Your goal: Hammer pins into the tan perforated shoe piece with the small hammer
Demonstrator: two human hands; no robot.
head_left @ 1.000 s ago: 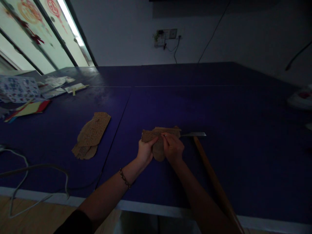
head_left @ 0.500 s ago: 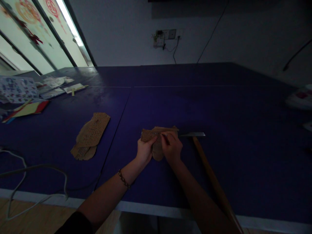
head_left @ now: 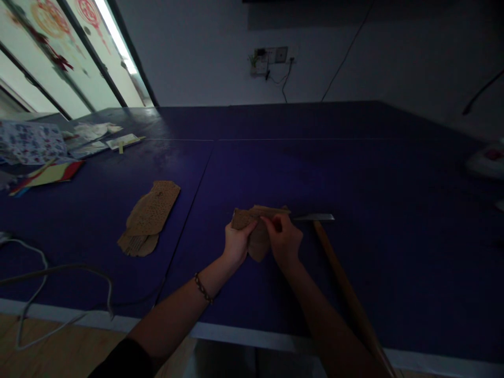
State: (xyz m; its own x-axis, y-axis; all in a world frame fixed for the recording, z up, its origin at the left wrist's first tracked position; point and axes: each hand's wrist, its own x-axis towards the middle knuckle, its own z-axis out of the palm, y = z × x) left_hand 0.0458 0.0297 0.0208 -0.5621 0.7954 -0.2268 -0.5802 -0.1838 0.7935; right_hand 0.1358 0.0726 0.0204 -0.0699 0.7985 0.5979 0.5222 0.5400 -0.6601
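Observation:
My left hand point(head_left: 235, 244) is closed on the left end of a flat brown piece point(head_left: 258, 248) with a dotted surface, thumb on top. Just above the purple tabletop, my right hand point(head_left: 287, 242) pinches thumb and forefinger together at the piece's middle. Whatever sits between those fingertips is too small and dark to make out. A hammer point(head_left: 342, 270) with a wooden handle lies to the right, its metal head close to the brown piece and its handle passing behind my right forearm. Left of my hands rests a stack of similar brown dotted pieces point(head_left: 151, 212).
A white cable point(head_left: 41, 278) loops over the table's front left edge. Coloured sheets point(head_left: 55, 174), a patterned bag point(head_left: 33, 143) and crumpled white wrapping point(head_left: 92, 131) lie at the back left. A pale object point(head_left: 488, 160) stands at the far right. Wall sockets point(head_left: 271, 55) are beyond the table.
My right hand has shifted slightly right, and its fingers have changed posture, with a gap now showing behind the pinch. The left hand keeps its hold. The view has drifted slightly.

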